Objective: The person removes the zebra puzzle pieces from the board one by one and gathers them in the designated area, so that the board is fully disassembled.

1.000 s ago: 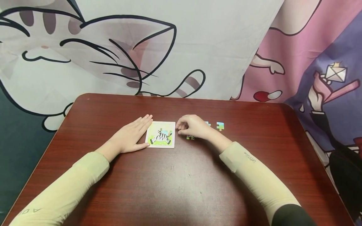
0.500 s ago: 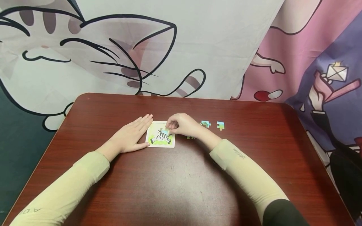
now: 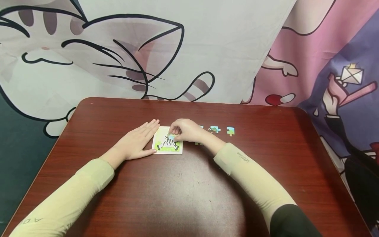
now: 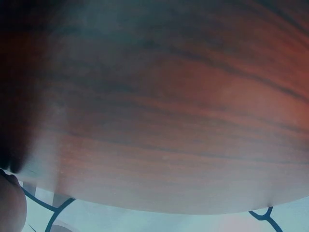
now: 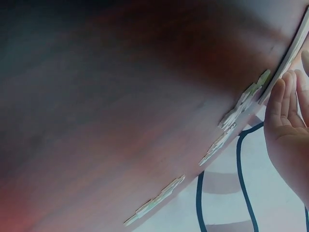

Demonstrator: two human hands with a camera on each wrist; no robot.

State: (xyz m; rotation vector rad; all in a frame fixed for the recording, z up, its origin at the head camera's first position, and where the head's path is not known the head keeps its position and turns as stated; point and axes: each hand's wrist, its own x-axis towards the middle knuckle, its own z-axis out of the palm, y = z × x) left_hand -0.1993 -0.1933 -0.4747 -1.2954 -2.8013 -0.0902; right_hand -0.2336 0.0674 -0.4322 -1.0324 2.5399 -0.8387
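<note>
The left hand (image 3: 136, 141) lies flat against the left side of a small square puzzle board (image 3: 156, 138), its fingers straight and thumb at the lower left corner. On the board is a zebra picture (image 3: 168, 144) with green ground. Over the board's upper right, the right hand (image 3: 188, 131) pinches a small blue puzzle piece (image 3: 171, 137) between thumb and curled fingers, low against the picture. The fingers partly hide the piece and the board's right side. In the right wrist view the right hand (image 5: 289, 116) shows beside the board's edge (image 5: 289, 53).
Loose puzzle pieces lie right of the board: a blue and green one (image 3: 214, 129), another (image 3: 230, 131) farther right, and others partly hidden by the right hand. The brown table (image 3: 165, 191) reaches back to a cartoon curtain (image 3: 231, 56). Something black (image 3: 362, 187) stands at the right.
From beside the board, the right hand has moved left over it, and the blue piece now sits at its fingertips. More loose pieces are uncovered. The left hand has stayed in place.
</note>
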